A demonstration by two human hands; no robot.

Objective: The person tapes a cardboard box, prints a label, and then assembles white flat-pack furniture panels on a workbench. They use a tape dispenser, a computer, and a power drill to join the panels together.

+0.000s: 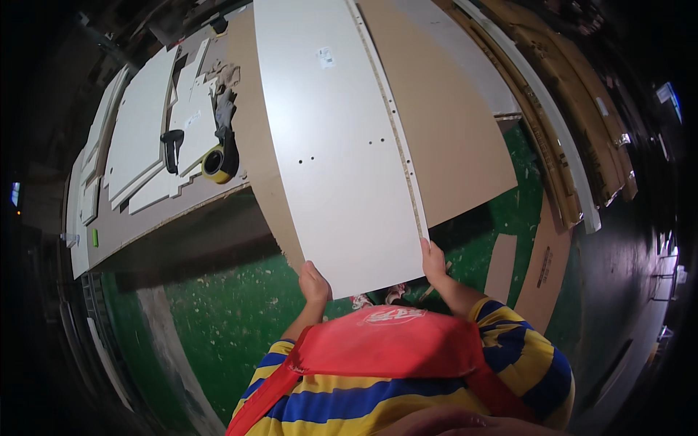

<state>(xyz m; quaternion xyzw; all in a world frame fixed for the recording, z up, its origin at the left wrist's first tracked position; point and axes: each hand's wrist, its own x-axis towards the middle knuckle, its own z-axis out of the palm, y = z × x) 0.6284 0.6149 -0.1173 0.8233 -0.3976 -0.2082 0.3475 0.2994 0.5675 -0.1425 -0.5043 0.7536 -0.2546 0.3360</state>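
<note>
A long white board (342, 189) with several drilled holes and a small label stretches away from me over brown cardboard (443, 131). My left hand (314, 283) grips its near left corner, thumb on top and fingers hidden beneath. At the near right edge, my right hand (433, 261) is closed on the same board, its fingers partly out of sight. A narrow slotted strip with holes runs along the board's right edge. The near end of the board juts past the table toward my red apron.
On the table (196, 216) at left lie white panels (142, 120), a tape roll (216, 164) and a black tool (173, 149). Long cardboard packages (574, 94) stand at right. Cardboard strips (542, 269) lie on the green floor (218, 312).
</note>
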